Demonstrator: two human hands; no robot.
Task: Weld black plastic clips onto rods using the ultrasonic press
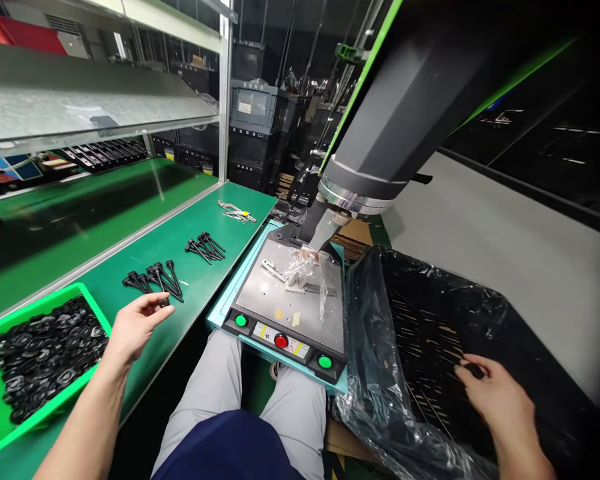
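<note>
My left hand (136, 325) is over the green table's front edge, thumb and fingers pinched on a small black part (164, 303). Just beyond it lies a group of black long-shafted, screw-like parts with round heads (156, 275). Beside my left wrist stands a bright green tray (93, 310) heaped with black round pieces (50, 350). My right hand (503, 390) is over the plastic-lined black bin (485, 300), its fingers closed on a black rounded part (475, 370). Most of that part is hidden. Many thin rod-like pieces (425, 340) lie inside the bin.
A press machine (365, 147) points its horn down at a clear-wrapped fixture (300, 270) on a metal plate (260, 300). Green buttons (325, 361) and a red one (281, 341) line its front. Another screw-like group (206, 247) and pliers (237, 211) lie on the table.
</note>
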